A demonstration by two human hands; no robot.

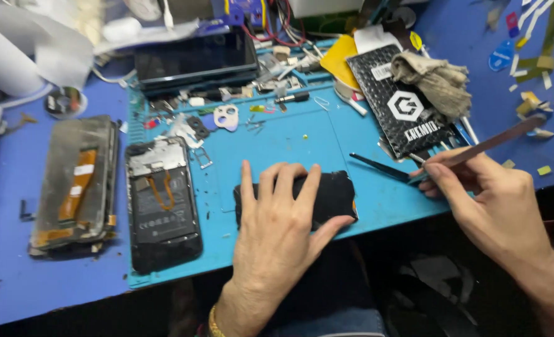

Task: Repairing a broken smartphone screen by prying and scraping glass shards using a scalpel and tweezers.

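Observation:
My left hand (277,221) lies flat, fingers spread, pressing down a black phone (336,196) on the blue repair mat (302,140) near the table's front edge. My right hand (495,200) is to the right of the phone and grips black tweezers (380,167) whose tip points left over the mat, together with a thin flat metal tool (495,140) that sticks out to the upper right. The tweezer tip is a short way from the phone's upper right corner, not touching it.
An opened phone body (161,203) with its battery showing lies left on the mat. Further left lies a detached screen panel (74,184). A dark tablet (196,56), small screws and parts sit at the back. A black bubble pouch (402,103) with a rag (436,78) is right.

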